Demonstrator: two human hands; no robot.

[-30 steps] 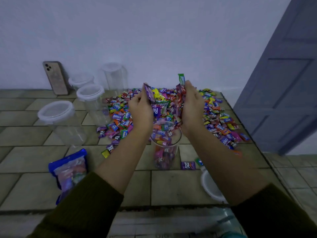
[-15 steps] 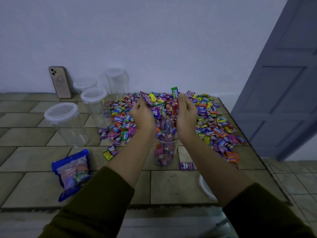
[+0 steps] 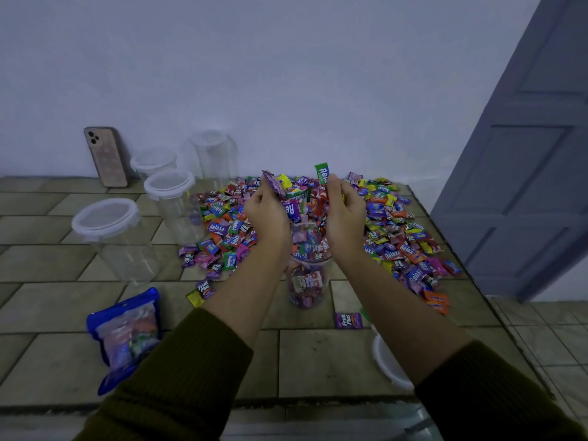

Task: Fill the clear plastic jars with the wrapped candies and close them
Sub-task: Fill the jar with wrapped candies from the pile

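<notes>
An open clear jar [image 3: 308,281], partly filled with wrapped candies, stands on the tiled counter between my forearms. My left hand [image 3: 266,211] and my right hand [image 3: 345,211] are cupped together right above its mouth, both shut on a bunch of wrapped candies [image 3: 299,205]. A green wrapper sticks up from my right fingers. Behind and around the hands spreads a big heap of loose candies [image 3: 397,237]. Its white lid [image 3: 386,364] lies near the counter's front right, partly hidden by my right arm.
Several lidded empty jars [image 3: 113,237] stand at the left and back. A phone [image 3: 106,157] leans on the wall. A blue candy bag [image 3: 127,335] lies front left. The counter's right edge [image 3: 477,288] drops off beside a grey door [image 3: 525,173].
Both hands with their candies have come down and closer together over the jar's mouth, and more candies lie in the jar than a second ago.
</notes>
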